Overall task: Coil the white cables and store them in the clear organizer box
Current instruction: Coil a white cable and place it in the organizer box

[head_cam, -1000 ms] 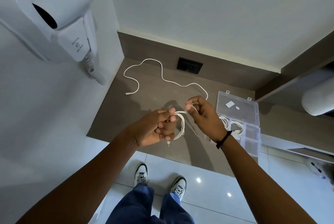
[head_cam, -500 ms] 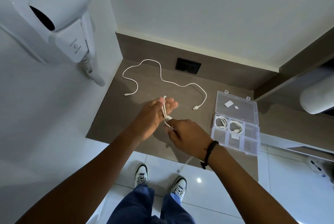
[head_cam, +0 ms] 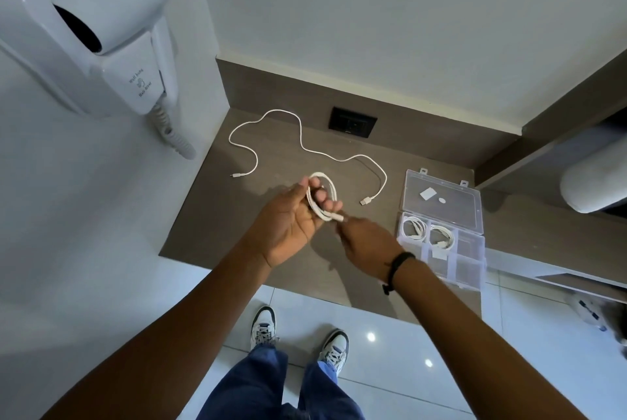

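My left hand (head_cam: 294, 216) holds a white cable (head_cam: 334, 192) wound into a loop around its fingers, above the brown counter (head_cam: 217, 216). My right hand (head_cam: 368, 243) pinches the loose end of that same cable just right of the loop. A second white cable (head_cam: 302, 138) lies uncoiled across the counter behind my hands, its USB plug near the box. The clear organizer box (head_cam: 470, 267) stands open at the right, with two coiled white cables (head_cam: 441, 234) in its back compartments.
A wall-mounted white hair dryer (head_cam: 101, 29) with a curly cord hangs at the left. A black socket plate (head_cam: 352, 121) sits in the back panel. The counter's front edge is near my body, with tiled floor and my shoes (head_cam: 298, 338) below.
The cable has gone from a tight bundle pressed in my left hand to a rounder loop on its fingers. My right hand moved from under the left hand to the loop's right side.
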The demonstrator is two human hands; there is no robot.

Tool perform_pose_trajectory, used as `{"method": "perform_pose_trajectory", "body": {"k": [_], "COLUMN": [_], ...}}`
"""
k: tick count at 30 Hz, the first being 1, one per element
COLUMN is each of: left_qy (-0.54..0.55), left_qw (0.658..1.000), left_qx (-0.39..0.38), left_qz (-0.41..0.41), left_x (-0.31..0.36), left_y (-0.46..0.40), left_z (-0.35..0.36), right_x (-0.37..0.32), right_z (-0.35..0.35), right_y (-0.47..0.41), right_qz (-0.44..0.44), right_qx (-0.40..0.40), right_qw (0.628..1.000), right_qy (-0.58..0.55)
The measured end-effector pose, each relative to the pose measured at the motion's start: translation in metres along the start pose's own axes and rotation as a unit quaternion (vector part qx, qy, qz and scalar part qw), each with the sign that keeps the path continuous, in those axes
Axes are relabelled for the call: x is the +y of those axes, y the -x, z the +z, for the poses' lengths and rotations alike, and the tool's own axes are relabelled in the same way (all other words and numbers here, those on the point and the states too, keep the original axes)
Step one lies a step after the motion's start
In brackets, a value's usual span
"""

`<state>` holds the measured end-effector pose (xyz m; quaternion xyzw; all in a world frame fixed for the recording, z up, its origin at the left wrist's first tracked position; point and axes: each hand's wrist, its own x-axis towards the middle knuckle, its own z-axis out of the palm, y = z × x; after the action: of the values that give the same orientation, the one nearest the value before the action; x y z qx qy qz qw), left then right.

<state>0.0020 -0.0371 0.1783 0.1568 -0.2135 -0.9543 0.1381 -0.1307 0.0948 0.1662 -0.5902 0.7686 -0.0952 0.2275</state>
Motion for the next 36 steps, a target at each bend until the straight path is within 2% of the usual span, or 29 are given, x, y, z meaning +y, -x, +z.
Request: {"method": "perform_pose_trajectory", "body": {"k": [2,6,8,10,11,12,15,17,20,24,26,29,31,33,34,36], "left_qy": [-0.040,-0.176,-0.305,-0.416,-0.415,-0.376,-0.204,-0.110,-0.046,-0.119,-0.129,-0.101,-0.097,-0.107,-0.105,-0.091], "left_qw": [0.998,0.978,0.943,0.904,0.907,0.925,0.974,0.990,0.998,0.988,0.982,0.982,0.982,0.981,0.982,0.987], "left_qx": [0.035,0.097,0.124,0.097,0.069,0.042,-0.005,-0.039,-0.036,0.062,0.088,0.104,0.114,0.114,0.108,0.086], "left_qz": [0.039,0.055,0.057,0.030,0.003,-0.031,-0.103,-0.074,-0.004,0.078,0.103,0.121,0.118,0.113,0.111,0.097], "left_x": [0.002,-0.002,-0.008,-0.013,-0.015,-0.016,-0.013,-0.010,-0.006,-0.010,-0.011,-0.013,-0.016,-0.020,-0.023,-0.031], "left_y": [-0.005,-0.013,-0.015,-0.014,-0.012,-0.009,-0.001,0.000,-0.005,-0.016,-0.018,-0.020,-0.022,-0.024,-0.025,-0.026], "left_z": [-0.006,-0.019,-0.021,-0.020,-0.018,-0.016,-0.008,-0.003,0.007,0.007,0.001,-0.005,-0.006,-0.003,-0.003,-0.001], "right_x": [-0.012,-0.029,-0.032,-0.029,-0.026,-0.020,0.006,0.021,0.020,-0.010,-0.022,-0.032,-0.034,-0.030,-0.025,-0.016], "right_z": [0.011,-0.006,-0.026,-0.051,-0.063,-0.074,-0.087,-0.076,-0.035,0.005,0.007,0.002,-0.001,-0.004,-0.004,-0.002], "right_y": [0.004,0.004,0.001,-0.006,-0.011,-0.015,-0.022,-0.021,-0.013,-0.004,-0.003,-0.002,-0.002,0.001,0.003,0.011], "right_qz": [-0.005,-0.035,-0.071,-0.096,-0.104,-0.111,-0.121,-0.093,-0.046,-0.013,0.066,0.139,0.171,0.192,0.198,0.213], "right_qx": [-0.034,-0.043,-0.019,0.026,0.044,0.060,0.115,0.123,0.070,0.116,0.125,0.086,0.078,0.072,0.071,0.080], "right_qw": [0.999,0.998,0.997,0.993,0.990,0.987,0.984,0.987,0.996,0.985,0.948,0.841,0.746,0.625,0.578,0.529], "right_qy": [-0.005,0.005,0.030,0.065,0.086,0.099,0.062,0.034,0.008,-0.124,-0.285,-0.516,-0.639,-0.753,-0.789,-0.818]}}
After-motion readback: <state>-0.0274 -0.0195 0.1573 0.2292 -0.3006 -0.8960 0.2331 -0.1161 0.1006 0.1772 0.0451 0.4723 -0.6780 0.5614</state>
